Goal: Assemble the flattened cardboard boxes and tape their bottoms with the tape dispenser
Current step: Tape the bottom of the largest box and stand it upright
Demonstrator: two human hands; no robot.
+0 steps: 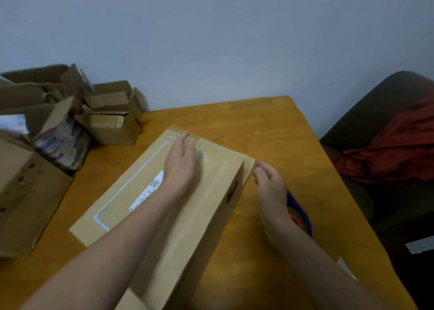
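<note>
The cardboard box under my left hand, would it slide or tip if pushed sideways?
Probably slide, not tip: the box lies broad and flat on the smooth wooden table. Being cardboard, it is likely light and may flex where the left hand presses its top.

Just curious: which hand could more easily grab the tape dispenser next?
Probably the right hand: the tape dispenser lies beside its wrist, while the left hand presses flat on the box.
</note>
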